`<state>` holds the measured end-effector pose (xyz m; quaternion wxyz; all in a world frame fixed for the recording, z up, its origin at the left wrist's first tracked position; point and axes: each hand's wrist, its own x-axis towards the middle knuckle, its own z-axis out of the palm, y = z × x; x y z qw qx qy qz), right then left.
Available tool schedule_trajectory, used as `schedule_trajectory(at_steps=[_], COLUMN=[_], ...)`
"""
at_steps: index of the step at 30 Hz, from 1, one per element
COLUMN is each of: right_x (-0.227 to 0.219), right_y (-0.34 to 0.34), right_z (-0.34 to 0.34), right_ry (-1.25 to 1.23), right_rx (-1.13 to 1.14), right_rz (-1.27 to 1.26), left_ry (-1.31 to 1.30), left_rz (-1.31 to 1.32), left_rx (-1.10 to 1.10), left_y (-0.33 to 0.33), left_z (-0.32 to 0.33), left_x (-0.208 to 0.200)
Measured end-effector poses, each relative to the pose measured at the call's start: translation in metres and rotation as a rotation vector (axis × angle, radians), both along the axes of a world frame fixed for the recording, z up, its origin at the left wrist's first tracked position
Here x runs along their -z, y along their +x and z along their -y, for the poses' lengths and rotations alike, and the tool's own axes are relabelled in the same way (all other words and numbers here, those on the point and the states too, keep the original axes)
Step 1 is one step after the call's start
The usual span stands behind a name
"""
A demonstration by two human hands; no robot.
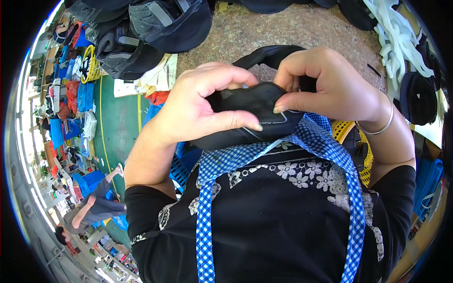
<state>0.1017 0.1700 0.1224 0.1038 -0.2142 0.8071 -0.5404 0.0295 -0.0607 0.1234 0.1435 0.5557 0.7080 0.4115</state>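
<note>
A black fabric cap with thin light grey piping is held close to my front, at the near edge of the stone-topped table. My left hand pinches its edge from the left, the thumb lying flat along the near face and the fingers behind it. My right hand grips the same edge from the right between thumb and fingers. The fingertips of both hands are partly hidden behind the fabric. A black curved part of the cap arches beyond my hands, over the tabletop.
Several black and grey caps are piled at the far left of the table. White plastic strips lie at the far right, near a black cap. Papers stick out at the left edge. A yellow basket stands below; another person is off left.
</note>
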Motion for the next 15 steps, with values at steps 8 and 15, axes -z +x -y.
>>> schedule_trajectory(at_steps=[8, 15], right_x=[-0.013, 0.022], right_y=[0.001, 0.015], right_z=[-0.002, -0.036], right_ry=[0.156, 0.006], right_rx=[0.03, 0.78], right_rz=[-0.155, -0.868], left_ry=[0.083, 0.401], left_rz=[0.385, 0.236], left_rx=[-0.202, -0.36], left_y=[0.013, 0.018], left_z=[-0.01, 0.001], left_x=[0.001, 0.006])
